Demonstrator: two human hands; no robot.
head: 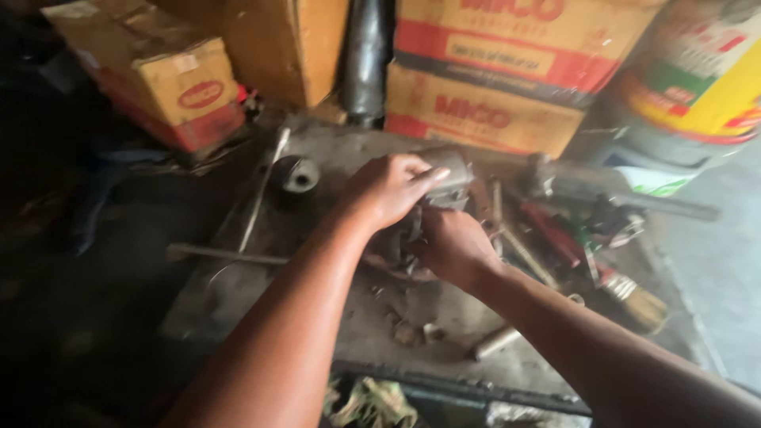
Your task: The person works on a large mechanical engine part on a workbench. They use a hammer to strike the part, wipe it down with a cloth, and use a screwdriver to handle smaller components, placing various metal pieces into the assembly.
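My left hand (386, 190) lies over the top of a grey metal part (448, 174) in the middle of a dirty metal workbench (238, 293), fingers curled around it. Below and to the right, my right hand (453, 247) grips the lower, darker end of the same part, which is mostly hidden under both hands. A dark round metal bush (295, 173) sits to the left of my left hand.
Long metal rods (261, 190) lie on the bench's left. Screwdrivers, tools and a paintbrush (630, 293) clutter the right. A short metal cylinder (493, 343) lies near the front. Cardboard boxes (483, 111), a dark tube (365, 59) and a big drum (690, 95) stand behind.
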